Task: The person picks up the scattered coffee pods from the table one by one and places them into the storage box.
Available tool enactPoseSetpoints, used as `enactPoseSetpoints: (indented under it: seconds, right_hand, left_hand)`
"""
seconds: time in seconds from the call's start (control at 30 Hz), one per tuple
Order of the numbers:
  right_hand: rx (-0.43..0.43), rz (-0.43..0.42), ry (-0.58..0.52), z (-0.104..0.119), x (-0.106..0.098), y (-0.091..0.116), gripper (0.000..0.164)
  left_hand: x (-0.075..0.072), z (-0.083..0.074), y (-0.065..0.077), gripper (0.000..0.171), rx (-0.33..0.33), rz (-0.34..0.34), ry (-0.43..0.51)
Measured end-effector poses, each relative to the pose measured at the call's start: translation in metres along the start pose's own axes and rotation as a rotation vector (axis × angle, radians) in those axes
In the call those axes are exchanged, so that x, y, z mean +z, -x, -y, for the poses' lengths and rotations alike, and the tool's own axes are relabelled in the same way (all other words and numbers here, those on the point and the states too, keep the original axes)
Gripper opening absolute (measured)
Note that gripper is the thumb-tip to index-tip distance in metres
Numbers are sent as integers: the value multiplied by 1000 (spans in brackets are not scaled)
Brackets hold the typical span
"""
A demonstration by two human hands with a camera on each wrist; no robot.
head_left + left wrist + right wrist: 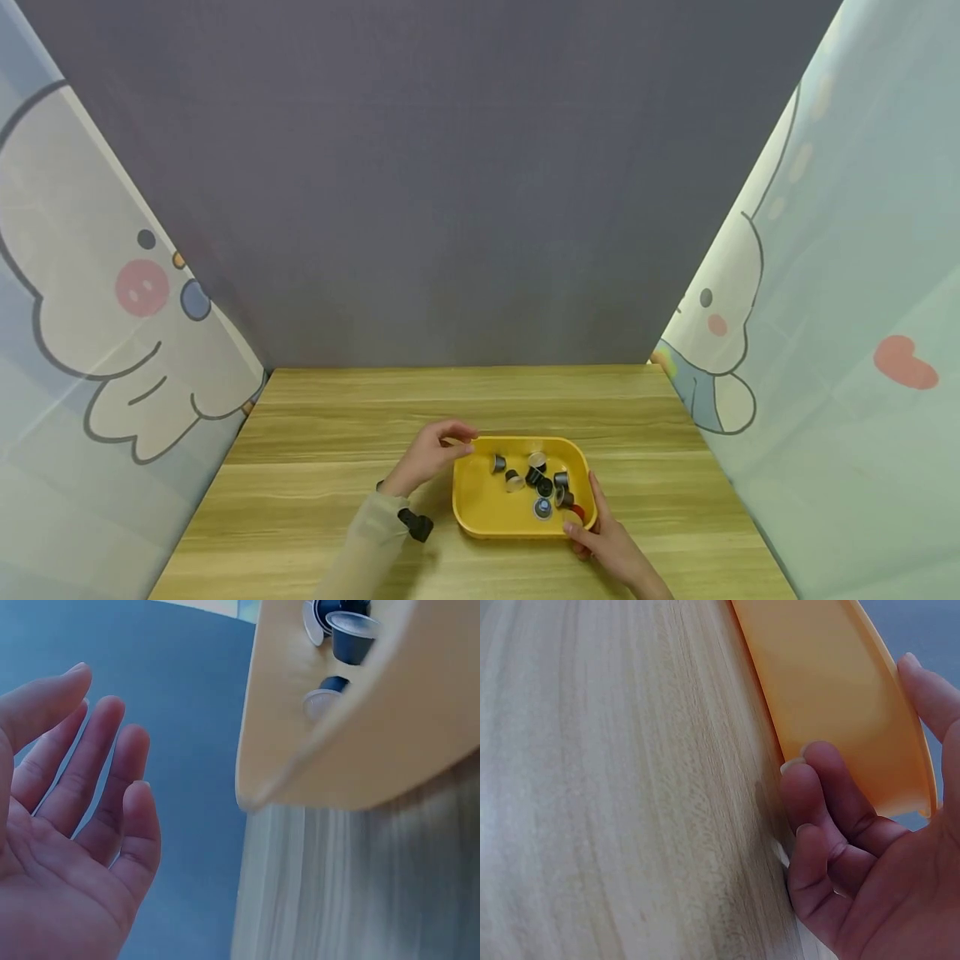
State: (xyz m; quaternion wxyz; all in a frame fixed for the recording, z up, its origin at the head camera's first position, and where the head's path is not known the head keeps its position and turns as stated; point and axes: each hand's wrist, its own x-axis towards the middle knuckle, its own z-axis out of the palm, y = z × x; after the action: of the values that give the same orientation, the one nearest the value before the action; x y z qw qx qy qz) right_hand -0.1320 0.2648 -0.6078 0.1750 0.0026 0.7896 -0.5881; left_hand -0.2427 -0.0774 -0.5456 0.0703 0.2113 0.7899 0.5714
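Observation:
A yellow plastic tray [483, 504] on the table holds several coffee capsules, mostly dark, gathered toward its right half. One grey-blue capsule [542, 508] lies near the front wall, and a red one [577, 511] is partly hidden by the right hand. At the tray's front right corner my right hand [611, 546] grips the wall; in the right wrist view its thumb is at the rim and its fingers [806, 791] curl against the outside. My left hand [431, 457] is by the back left corner, fingers relaxed and apart from the tray in the left wrist view, holding nothing.
The wood-grain table [337, 442] extends around the tray on all sides. A dark grey panel [465, 208] stands behind it, and cartoon-printed curtains [75, 333] hang at both sides. A black strap with a small device [416, 525] is on the left wrist.

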Motion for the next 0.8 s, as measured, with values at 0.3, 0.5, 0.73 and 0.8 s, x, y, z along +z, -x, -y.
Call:
enactPoseSetpoints:
  seconds: [0.3, 0.5, 0.73, 0.8]
  right_hand:
    - [-11, -6, -4, 1, 0, 0, 101]
    - [0, -9, -6, -1, 0, -1, 101]
    - [5, -13, -2, -1, 0, -1, 100]
    - [6, -10, -4, -1, -1, -1, 100]
  left_hand:
    - [-17, 13, 20, 23, -68, -99, 39]
    - [-33, 16, 33, 26, -114, -173, 32]
    - [-49, 29, 47, 22, -151, -235, 2]
    - [-52, 40, 49, 21, -147, -261, -20]
